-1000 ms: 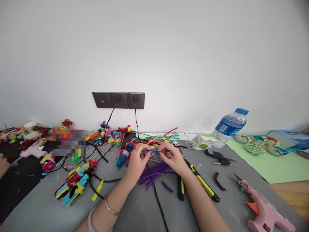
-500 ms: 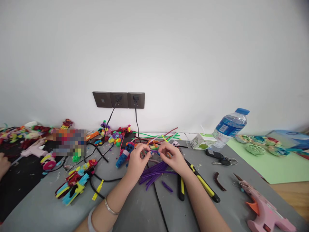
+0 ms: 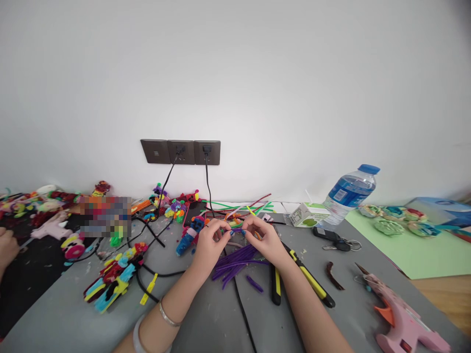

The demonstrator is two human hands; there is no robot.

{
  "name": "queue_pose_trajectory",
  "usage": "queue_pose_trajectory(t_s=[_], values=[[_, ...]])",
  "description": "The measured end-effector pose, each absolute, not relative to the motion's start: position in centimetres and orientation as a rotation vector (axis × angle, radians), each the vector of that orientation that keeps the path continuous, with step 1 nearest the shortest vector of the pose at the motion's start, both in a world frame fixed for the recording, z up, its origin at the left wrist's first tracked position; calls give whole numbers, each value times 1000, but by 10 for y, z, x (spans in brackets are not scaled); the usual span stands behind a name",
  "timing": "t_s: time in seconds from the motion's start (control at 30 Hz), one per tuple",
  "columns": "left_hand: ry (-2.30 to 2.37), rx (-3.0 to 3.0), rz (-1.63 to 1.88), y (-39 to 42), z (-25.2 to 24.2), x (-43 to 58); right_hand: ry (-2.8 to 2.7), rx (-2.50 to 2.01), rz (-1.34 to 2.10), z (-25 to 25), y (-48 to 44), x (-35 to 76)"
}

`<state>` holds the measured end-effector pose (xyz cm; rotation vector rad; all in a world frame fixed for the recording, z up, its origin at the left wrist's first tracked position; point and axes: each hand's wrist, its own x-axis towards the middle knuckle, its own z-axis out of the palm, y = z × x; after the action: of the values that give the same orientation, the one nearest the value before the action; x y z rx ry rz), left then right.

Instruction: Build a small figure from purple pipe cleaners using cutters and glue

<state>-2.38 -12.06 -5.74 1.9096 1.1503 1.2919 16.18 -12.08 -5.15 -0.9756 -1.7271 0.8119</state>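
Observation:
A short purple fuzzy stem (image 3: 237,230) spans the small gap between my two hands. My left hand (image 3: 210,242) pinches its left end between thumb and forefinger. The right end is pinched by my right hand (image 3: 263,240). Just below lies a pile of purple fuzzy stems (image 3: 235,262), with a short purple piece (image 3: 254,283) apart from it. Beside my left hand is a blue and red fuzzy figure (image 3: 189,236). Yellow and black pliers (image 3: 275,284) lie partly under my right forearm.
Black cables (image 3: 241,304) cross the grey table. At the right are a bottle (image 3: 349,193), a drink box (image 3: 309,214), keys (image 3: 342,244) and a pink glue gun (image 3: 405,318). Fuzzy figures (image 3: 114,282) lie left; another person's hand (image 3: 7,247) shows at the far left.
My fingers have shifted slightly, and more of the purple stem shows between them. The other person's hand at the far left has moved slightly to the right.

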Motion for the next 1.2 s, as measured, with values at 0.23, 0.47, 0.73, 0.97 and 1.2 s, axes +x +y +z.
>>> queue_pose_trajectory(t_s=[0.23, 0.47, 0.73, 0.97, 1.2], values=[[1114, 1921, 1305, -120, -60, -24, -1692, -977, 892, -49, -122, 161], [1101, 1894, 1307, -121, -60, -24, -1685, -975, 948, -50, -122, 161], [1151, 1798, 1322, -122, -58, -23, -1661, -933, 1023, -50, -122, 161], [1126, 1834, 1356, -123, -57, -24, -1614, -905, 1080, -48, -123, 161], [1123, 1860, 1349, -121, -58, -25, -1594, -879, 1149, -49, -122, 162]])
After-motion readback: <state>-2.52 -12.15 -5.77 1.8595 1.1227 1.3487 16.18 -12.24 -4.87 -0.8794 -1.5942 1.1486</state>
